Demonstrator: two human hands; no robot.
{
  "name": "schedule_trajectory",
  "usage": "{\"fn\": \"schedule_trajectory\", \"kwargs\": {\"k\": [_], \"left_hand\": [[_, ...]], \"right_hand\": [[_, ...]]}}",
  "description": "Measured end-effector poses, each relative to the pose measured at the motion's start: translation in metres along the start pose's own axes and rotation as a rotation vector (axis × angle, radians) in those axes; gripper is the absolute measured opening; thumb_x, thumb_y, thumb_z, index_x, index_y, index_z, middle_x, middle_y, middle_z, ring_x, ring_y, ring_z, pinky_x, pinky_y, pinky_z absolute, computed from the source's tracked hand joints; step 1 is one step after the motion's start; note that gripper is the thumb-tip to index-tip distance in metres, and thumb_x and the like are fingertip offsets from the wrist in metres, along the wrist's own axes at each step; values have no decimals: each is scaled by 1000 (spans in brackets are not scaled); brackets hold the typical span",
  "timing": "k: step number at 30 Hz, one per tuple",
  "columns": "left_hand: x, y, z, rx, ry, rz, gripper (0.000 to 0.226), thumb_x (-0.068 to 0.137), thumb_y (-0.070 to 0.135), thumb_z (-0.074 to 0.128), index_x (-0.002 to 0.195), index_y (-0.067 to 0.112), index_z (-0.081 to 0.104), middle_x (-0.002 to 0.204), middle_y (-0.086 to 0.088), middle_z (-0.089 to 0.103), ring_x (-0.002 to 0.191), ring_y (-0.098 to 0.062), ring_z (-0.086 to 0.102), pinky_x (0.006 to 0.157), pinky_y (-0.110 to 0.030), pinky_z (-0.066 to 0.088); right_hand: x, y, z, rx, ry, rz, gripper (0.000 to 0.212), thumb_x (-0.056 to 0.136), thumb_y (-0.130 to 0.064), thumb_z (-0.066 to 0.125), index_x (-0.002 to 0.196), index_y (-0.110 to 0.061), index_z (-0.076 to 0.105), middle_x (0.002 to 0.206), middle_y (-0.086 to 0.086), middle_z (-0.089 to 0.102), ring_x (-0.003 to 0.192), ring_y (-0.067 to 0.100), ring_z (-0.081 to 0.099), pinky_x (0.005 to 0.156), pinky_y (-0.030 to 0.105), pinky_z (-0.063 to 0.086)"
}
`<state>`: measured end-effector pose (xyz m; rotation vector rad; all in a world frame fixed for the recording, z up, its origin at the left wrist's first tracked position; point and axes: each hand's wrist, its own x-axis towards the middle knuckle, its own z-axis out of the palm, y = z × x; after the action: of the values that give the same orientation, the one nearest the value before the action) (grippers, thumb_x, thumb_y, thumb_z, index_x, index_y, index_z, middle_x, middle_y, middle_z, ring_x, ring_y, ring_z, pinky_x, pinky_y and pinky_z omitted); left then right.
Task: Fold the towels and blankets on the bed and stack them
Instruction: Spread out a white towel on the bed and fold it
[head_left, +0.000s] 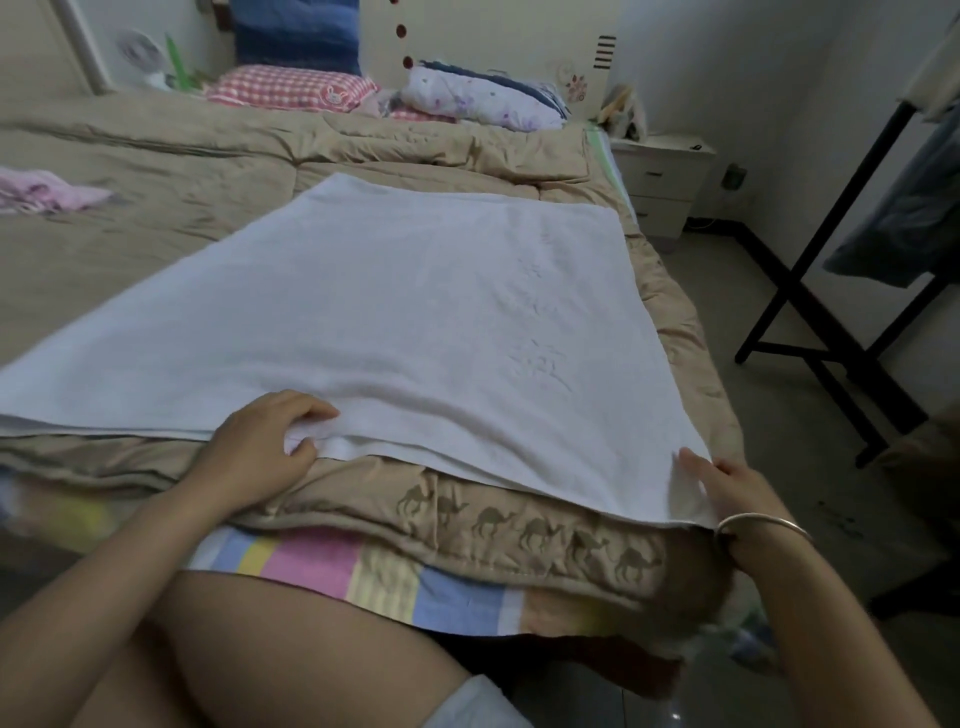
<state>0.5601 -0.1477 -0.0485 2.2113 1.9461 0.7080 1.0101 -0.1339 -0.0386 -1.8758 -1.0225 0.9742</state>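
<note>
**Q:** Item one, and where is it?

**A:** Large white terry towel, spread flat across the middle of the frame. It lies on a tan quilt with a camel-print border that covers the bed. Layers show along its near edge, so I judge it already doubled once. It is still far too broad to stack.

**Q:** Hands?

**A:** Left hand, lower centre: fingers curled, bunching the towel's near edge between thumb and fingers. Right hand, lower right, with a silver bangle at the wrist: it holds the near right corner, fingers on top. The two hands are well apart along that edge.

**Q:** Outstanding?

**A:** Further folds on this towel. One crumpled pink cloth, upper left, lies unfolded on the quilt and is probably another piece to do. No finished stack is visible anywhere on the bed.

**Q:** Progress?

**A:** Early, by my estimate: one piece part-folded, nothing stacked.
</note>
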Motion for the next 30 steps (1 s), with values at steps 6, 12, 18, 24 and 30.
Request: {"fn": "schedule_trajectory", "kwargs": {"k": [6, 12, 18, 24, 30], "left_hand": [[0, 9, 1, 149, 128, 14, 23, 76, 11, 69, 92, 22, 56, 93, 8, 52, 85, -18, 54, 59, -31, 42], [-6, 7, 6, 306, 198, 89, 33, 64, -11, 62, 83, 15, 55, 80, 2, 48, 74, -24, 51, 46, -28, 35], [-12, -2, -23, 415, 283, 50, 26, 63, -12, 63, 74, 10, 53, 74, -7, 46, 72, -29, 44, 49, -30, 24], [-26, -15, -1, 224, 167, -24, 25, 75, -3, 58, 79, 22, 57, 76, 6, 49, 78, -23, 52, 54, -34, 42], [-31, -8, -5, 154, 191, 9, 21, 79, 7, 66, 84, 26, 61, 82, 10, 57, 82, -17, 56, 58, -33, 45]], "right_hand": [[-19, 0, -3, 206, -113, 106, 29, 90, -36, 63, 100, -8, 61, 84, 5, 64, 78, 24, 62, 67, 32, 50], [-20, 7, -1, 253, -134, 211, 34, 85, -41, 68, 88, -7, 64, 89, 15, 69, 82, 34, 68, 85, 45, 55], [-23, 3, 3, 265, -69, 175, 37, 85, -34, 70, 83, 3, 64, 88, 19, 64, 83, 34, 64, 84, 44, 55], [-28, 4, 5, 141, 1, 54, 31, 92, -34, 60, 88, -4, 66, 81, 12, 58, 77, 28, 52, 59, 29, 40], [-23, 13, 5, 45, 135, -44, 48, 95, -41, 52, 79, 1, 68, 69, 14, 61, 68, 31, 58, 71, 46, 50]]}}
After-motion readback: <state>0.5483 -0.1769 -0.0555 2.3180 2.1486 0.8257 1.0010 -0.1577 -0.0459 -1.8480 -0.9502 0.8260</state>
